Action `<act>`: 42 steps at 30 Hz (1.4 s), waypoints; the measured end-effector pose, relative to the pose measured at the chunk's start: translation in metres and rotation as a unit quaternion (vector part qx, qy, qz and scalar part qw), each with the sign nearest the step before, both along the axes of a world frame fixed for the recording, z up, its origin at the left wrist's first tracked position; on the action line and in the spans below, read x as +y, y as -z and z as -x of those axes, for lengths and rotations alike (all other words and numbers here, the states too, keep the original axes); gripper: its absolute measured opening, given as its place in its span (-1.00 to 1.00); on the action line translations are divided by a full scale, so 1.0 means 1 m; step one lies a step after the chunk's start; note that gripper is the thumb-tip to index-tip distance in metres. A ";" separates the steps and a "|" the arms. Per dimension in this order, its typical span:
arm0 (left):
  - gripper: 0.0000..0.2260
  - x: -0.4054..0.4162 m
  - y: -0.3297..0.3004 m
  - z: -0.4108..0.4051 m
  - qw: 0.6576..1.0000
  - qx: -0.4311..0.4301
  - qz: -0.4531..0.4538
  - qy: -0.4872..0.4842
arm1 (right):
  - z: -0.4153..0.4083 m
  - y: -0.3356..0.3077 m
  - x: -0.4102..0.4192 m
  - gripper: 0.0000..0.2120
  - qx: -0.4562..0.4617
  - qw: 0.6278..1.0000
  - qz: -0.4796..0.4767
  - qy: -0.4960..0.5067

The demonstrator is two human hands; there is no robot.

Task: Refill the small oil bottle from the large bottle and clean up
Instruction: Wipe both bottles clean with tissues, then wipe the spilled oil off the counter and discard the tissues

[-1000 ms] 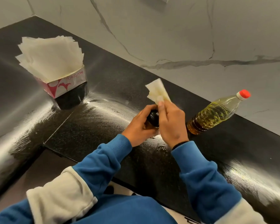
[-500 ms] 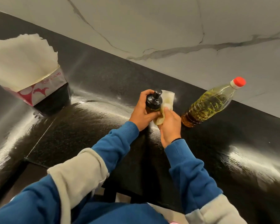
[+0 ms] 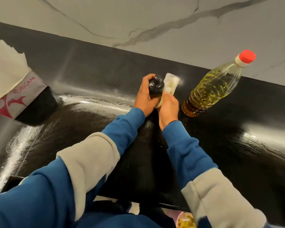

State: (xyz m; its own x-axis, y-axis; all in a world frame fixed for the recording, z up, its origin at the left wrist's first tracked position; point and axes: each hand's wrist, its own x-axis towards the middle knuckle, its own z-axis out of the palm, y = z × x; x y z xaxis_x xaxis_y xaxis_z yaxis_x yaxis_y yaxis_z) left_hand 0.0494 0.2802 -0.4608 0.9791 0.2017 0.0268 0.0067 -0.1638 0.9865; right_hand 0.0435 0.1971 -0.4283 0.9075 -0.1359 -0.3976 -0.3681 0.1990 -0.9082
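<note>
The small oil bottle (image 3: 156, 87), dark with a black pump cap, stands upright on the black counter (image 3: 89, 116). My left hand (image 3: 144, 97) grips its left side. My right hand (image 3: 169, 106) holds a folded white tissue (image 3: 170, 83) pressed against the bottle's right side; most of the bottle's body is hidden by both hands. Just right of them stands the large clear bottle (image 3: 214, 86), holding yellow oil and closed with a red cap (image 3: 246, 56).
An open tissue box (image 3: 21, 97) with white tissues sticking up sits at the left on the counter. A marble wall (image 3: 155, 22) runs along the counter's back edge. The counter's front edge is near my body.
The tissue has come down from above the small bottle's cap to its right side. My left hand now wraps the bottle's left side, and the cap shows.
</note>
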 end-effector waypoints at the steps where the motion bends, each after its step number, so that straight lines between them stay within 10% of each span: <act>1: -0.34 0.000 0.002 -0.001 1.000 -0.002 -0.004 0.000 | -0.002 0.000 -0.001 -0.72 0.002 1.000 0.004 -0.003; 8: 0.00 0.012 0.001 0.014 0.999 0.021 -0.034 -0.001 | 0.006 0.002 -0.012 -0.74 0.009 0.998 0.062 0.019; 14: -0.21 0.040 -0.005 0.098 0.997 0.006 -0.051 -0.050 | 0.075 -0.003 -0.054 -0.64 -0.043 0.960 0.255 -0.103; 25: -0.36 0.048 -0.006 0.223 0.997 0.026 -0.048 -0.060 | 0.171 0.026 -0.121 -0.59 -0.143 0.662 0.675 -0.293; 32: -0.38 0.030 -0.015 0.225 0.997 0.037 -0.059 -0.035 | 0.157 0.044 -0.114 -0.27 -0.028 0.675 0.646 -0.354; 42: -0.38 -0.009 -0.041 0.225 0.996 0.028 -0.066 -0.060 | 0.102 0.048 -0.055 -0.19 -0.125 0.648 0.592 -0.463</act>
